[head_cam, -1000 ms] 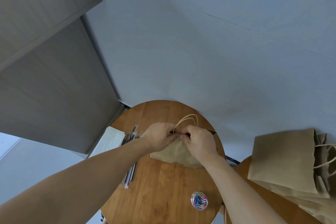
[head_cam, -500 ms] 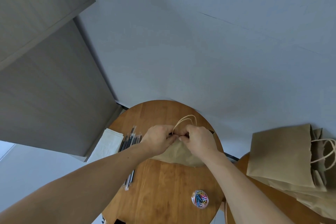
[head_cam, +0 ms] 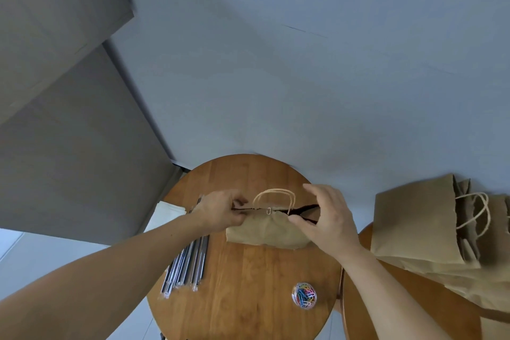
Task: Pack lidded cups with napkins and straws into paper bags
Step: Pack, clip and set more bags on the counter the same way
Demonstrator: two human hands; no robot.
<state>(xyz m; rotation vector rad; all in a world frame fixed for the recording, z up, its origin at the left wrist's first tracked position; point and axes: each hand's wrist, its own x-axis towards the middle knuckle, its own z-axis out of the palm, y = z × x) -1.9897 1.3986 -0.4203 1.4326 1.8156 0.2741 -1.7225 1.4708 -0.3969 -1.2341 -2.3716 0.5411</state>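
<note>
Paper bag (head_cam: 265, 232) stands near the centre of the round wood table (head_cam: 248, 298), toward its far half, top edges pressed together. 1 paper clip (head_cam: 268, 210) sits on the rim at mid-width, right below the twine handles (head_cam: 273, 197), which loop up. The R end of the mouth gapes a little, dark inside.

L hand (head_cam: 220, 211) pinches the L end of the rim, fingers curled tight on the paper. R hand (head_cam: 328, 218) is at the R end in a wide C: thumb tip touches the bag front just under the rim, fingers lifted and spread above it, not clamped on the paper.

Wrapped straws (head_cam: 190, 262) lie in a bundle L of the bag, under the L forearm. White napkins (head_cam: 168, 210) lie beyond them at the table edge. Clear tub of coloured clips (head_cam: 304, 295) sits on the near R part of the table. Stack of flat spare bags (head_cam: 414, 229) lies on a 2nd table (head_cam: 400, 301) to the R.
</note>
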